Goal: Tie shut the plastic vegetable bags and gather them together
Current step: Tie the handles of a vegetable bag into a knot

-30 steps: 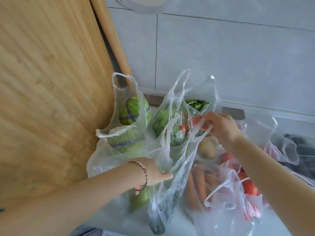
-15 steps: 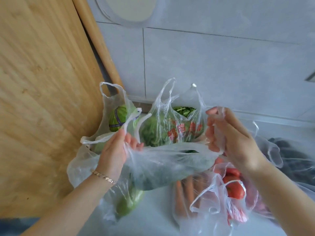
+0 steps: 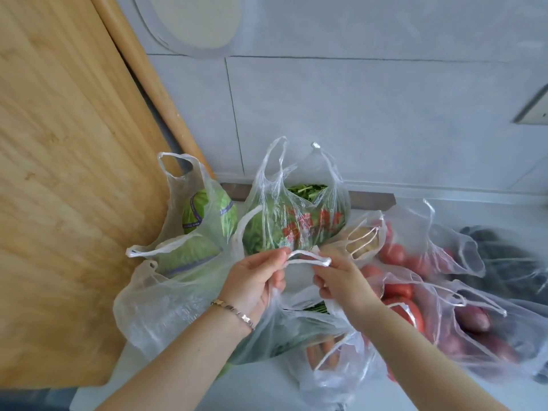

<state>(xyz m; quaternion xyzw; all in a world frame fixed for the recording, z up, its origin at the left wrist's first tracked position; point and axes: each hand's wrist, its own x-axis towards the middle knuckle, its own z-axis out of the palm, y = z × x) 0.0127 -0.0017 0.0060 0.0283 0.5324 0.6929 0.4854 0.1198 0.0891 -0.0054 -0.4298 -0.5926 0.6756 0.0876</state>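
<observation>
**Handle loop stretched between two pinching hands**

Pinched at its left end by the left hand [image 3: 255,280], thumb and forefinger curled tight round the plastic. Pinched at its right end by the right hand [image 3: 341,281], fingertips closed on the bunched tip. Handle loop [image 3: 308,258] pulled nearly level, long axis running left to right across the view, right end a touch lower. Part of the clear front bag [image 3: 281,333], hanging slack beneath both wrists down to the pale counter [image 3: 178,387], mouth pointing up toward the hands, something green inside. Just behind: a leafy-greens bag [image 3: 296,223] with red print, handles standing upright. To the left, a cabbage bag [image 3: 204,221] against the wooden board [image 3: 59,173]. To the right, just beside, a tomato bag [image 3: 397,292]; carrots [image 3: 323,350] beneath the right forearm.
</observation>
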